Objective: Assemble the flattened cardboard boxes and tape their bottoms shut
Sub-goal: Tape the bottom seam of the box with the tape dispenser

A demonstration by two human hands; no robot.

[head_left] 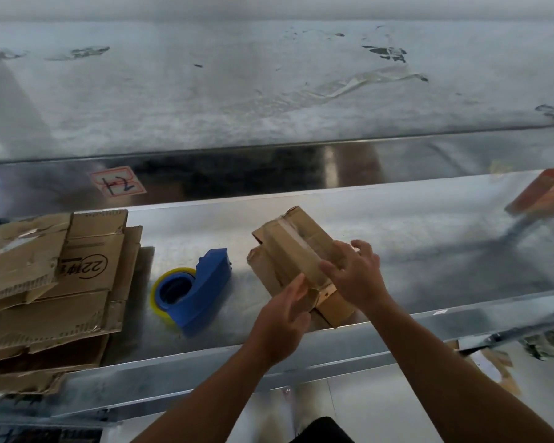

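Nearest me, my two forearms reach in from below, and both grips meet at the cardboard box (288, 247). The left grip (282, 318) has its fingers straight and together, laid flat against the box's near end; it is not closed round anything. The right grip (355, 276) is spread wide, thumb on the box's top face and fingers reaching over its right side, resting there rather than clamping. The box lies askew at the near edge of the metal table (429, 244), with a strip of clear tape (296, 243) running along its top seam. Just left of it stands a blue tape dispenser (208, 292) with a yellowish roll. Further left is a stack of flattened cardboard boxes (61, 282). Behind them, a handwritten label (117, 181) sticks to the table's back wall.
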